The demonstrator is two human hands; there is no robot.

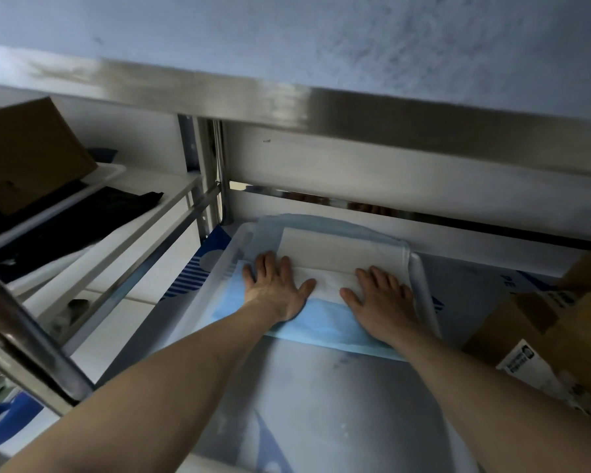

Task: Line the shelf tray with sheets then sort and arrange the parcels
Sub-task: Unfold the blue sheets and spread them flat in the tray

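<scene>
Both forearms reach in; left hand [276,287] and right hand [380,299], fingers spread flat, press white sheet [335,254] over blue sheet [325,324] at tray [420,285] far end. Risk: uneven pressure could bunch the liners.

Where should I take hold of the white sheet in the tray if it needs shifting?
Pinch the white sheet at its near edge, in the gap between the left hand and the right hand, coming from the front. It lies flat on the blue sheet, both palms cover its near corners, and the tray wall probably blocks its right side.
</scene>
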